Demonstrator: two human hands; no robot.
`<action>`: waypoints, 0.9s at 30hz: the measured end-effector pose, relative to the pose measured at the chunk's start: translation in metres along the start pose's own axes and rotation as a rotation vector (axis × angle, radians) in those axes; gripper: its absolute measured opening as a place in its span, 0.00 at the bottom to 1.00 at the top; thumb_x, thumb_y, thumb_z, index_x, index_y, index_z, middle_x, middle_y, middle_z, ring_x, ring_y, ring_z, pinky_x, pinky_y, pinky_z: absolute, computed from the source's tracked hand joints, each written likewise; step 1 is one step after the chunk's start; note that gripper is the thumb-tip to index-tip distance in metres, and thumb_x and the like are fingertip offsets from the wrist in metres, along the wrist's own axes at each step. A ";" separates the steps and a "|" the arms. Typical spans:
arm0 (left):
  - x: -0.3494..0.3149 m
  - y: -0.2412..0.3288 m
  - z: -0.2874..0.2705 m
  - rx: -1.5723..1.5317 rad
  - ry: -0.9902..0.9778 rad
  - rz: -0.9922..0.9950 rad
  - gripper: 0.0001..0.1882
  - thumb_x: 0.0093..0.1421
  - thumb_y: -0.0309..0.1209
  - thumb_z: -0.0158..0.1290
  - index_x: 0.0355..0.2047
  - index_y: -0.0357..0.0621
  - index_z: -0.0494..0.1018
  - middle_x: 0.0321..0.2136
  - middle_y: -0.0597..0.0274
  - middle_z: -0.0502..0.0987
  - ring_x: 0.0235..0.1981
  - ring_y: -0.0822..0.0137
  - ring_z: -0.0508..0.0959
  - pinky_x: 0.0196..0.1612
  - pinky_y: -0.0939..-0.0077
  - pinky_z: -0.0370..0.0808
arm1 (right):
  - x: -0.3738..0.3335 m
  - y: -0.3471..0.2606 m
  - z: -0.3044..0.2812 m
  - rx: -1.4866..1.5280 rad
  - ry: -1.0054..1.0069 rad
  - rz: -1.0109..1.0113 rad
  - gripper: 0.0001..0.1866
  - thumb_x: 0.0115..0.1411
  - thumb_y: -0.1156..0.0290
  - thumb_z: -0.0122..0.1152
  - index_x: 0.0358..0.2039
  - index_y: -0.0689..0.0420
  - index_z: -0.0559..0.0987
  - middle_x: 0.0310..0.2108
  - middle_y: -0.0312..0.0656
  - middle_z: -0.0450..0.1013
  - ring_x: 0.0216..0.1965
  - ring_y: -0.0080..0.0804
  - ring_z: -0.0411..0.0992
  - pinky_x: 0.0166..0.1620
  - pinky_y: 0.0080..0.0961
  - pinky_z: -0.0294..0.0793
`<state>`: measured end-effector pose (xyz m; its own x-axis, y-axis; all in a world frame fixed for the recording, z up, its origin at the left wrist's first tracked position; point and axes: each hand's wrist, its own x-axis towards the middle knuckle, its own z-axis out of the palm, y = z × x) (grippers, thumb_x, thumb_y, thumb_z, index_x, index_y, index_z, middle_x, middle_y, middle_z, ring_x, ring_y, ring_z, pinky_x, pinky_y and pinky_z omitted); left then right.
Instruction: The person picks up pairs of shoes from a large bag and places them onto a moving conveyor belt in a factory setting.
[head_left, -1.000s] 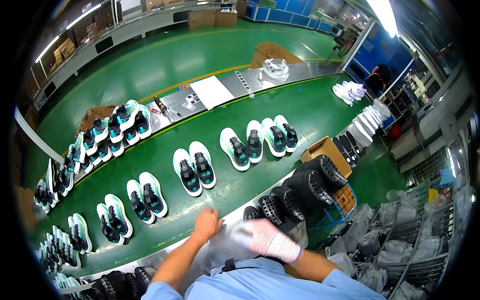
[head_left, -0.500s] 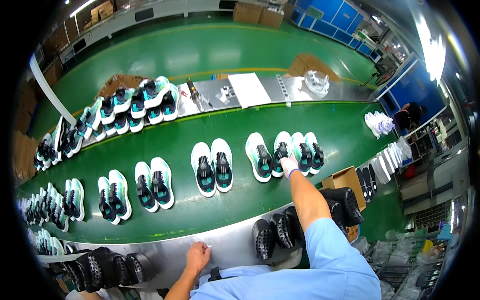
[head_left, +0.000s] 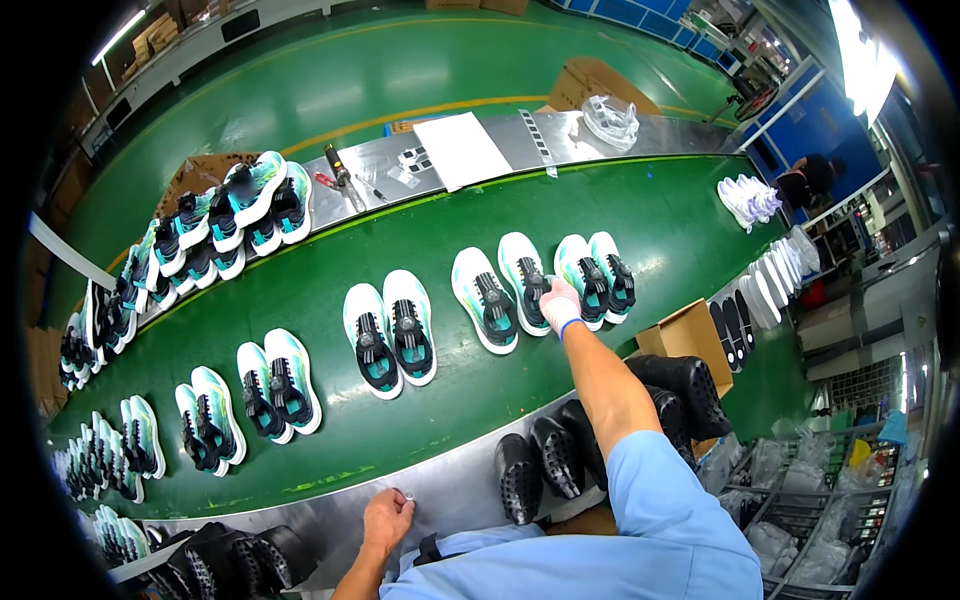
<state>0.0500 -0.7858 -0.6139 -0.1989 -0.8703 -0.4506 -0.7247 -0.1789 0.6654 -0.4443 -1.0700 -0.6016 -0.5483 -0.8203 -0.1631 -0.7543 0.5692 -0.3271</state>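
Observation:
My right hand, in a pale glove with a blue cuff edge, is closed at the right side of a white, black and teal sneaker. Its fingertips are partly hidden. Left of that shoe stands a matching sneaker, and just right of my hand is another pair of sneakers. My bare left hand hovers over the metal ledge close to my body, thumb and fingers pinched together. Something tiny and whitish shows at its fingertips, too small to name.
More sneaker pairs stand along the green belt to the left, and sneakers are piled on the far ledge. Black shoe forms line the near ledge beside an open carton. Far ledge: white sheet, screwdriver, plastic bag.
The view has shifted. The gap between the sneaker at my right hand and the pair to its right has widened. My right hand has moved from the shoe's opening to its right side.

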 end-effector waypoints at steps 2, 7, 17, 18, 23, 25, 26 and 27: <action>-0.002 0.001 0.002 -0.029 0.001 0.000 0.12 0.56 0.36 0.64 0.30 0.42 0.77 0.26 0.53 0.78 0.32 0.50 0.80 0.39 0.56 0.77 | 0.000 0.003 -0.006 0.036 -0.035 0.019 0.22 0.60 0.70 0.54 0.54 0.57 0.81 0.52 0.56 0.79 0.57 0.55 0.76 0.61 0.43 0.74; -0.001 0.001 0.001 0.001 0.010 -0.003 0.12 0.55 0.36 0.64 0.31 0.41 0.77 0.26 0.53 0.78 0.31 0.50 0.80 0.39 0.56 0.77 | -0.004 -0.004 0.006 0.021 -0.126 -0.084 0.25 0.58 0.69 0.55 0.57 0.56 0.80 0.52 0.58 0.79 0.57 0.57 0.75 0.61 0.42 0.74; 0.001 0.007 0.003 0.028 0.035 0.016 0.12 0.54 0.36 0.65 0.29 0.40 0.78 0.24 0.56 0.79 0.27 0.59 0.80 0.36 0.64 0.79 | 0.040 0.038 -0.117 0.113 0.324 0.313 0.21 0.60 0.59 0.60 0.51 0.54 0.84 0.50 0.55 0.81 0.54 0.55 0.78 0.58 0.42 0.77; 0.004 0.008 0.004 0.019 0.021 0.024 0.12 0.55 0.36 0.65 0.29 0.40 0.78 0.24 0.56 0.79 0.27 0.59 0.80 0.36 0.64 0.79 | 0.050 0.054 -0.125 -0.096 0.149 0.418 0.21 0.60 0.59 0.61 0.52 0.53 0.84 0.52 0.54 0.80 0.56 0.53 0.77 0.60 0.42 0.76; 0.000 0.012 -0.005 0.016 0.020 -0.015 0.11 0.55 0.36 0.64 0.27 0.42 0.77 0.23 0.56 0.78 0.28 0.54 0.79 0.36 0.58 0.77 | 0.052 0.033 -0.126 -0.488 -0.193 0.288 0.46 0.52 0.56 0.70 0.72 0.44 0.63 0.73 0.48 0.60 0.71 0.50 0.63 0.70 0.46 0.67; 0.002 0.015 -0.005 0.004 -0.010 -0.028 0.11 0.55 0.36 0.64 0.27 0.42 0.77 0.23 0.56 0.78 0.28 0.54 0.79 0.36 0.58 0.77 | 0.068 0.061 -0.119 -0.445 -0.335 0.308 0.58 0.45 0.60 0.78 0.75 0.47 0.58 0.74 0.56 0.56 0.72 0.53 0.62 0.71 0.44 0.66; 0.006 0.017 -0.005 -0.004 -0.023 -0.028 0.11 0.56 0.36 0.64 0.26 0.42 0.77 0.22 0.57 0.78 0.27 0.54 0.79 0.36 0.58 0.77 | 0.076 0.080 -0.112 -0.435 -0.419 0.306 0.62 0.42 0.61 0.80 0.76 0.48 0.55 0.75 0.59 0.54 0.72 0.55 0.62 0.71 0.43 0.66; 0.014 0.020 -0.001 -0.015 -0.042 0.008 0.11 0.56 0.36 0.64 0.26 0.42 0.77 0.22 0.57 0.78 0.27 0.54 0.79 0.35 0.58 0.77 | 0.089 0.126 -0.104 -0.477 -0.350 0.292 0.66 0.39 0.60 0.83 0.77 0.50 0.53 0.74 0.63 0.54 0.70 0.57 0.63 0.70 0.42 0.67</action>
<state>0.0336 -0.8019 -0.6060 -0.2322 -0.8519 -0.4694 -0.7132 -0.1790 0.6777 -0.6254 -1.0657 -0.5607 -0.6654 -0.5529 -0.5016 -0.7141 0.6673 0.2118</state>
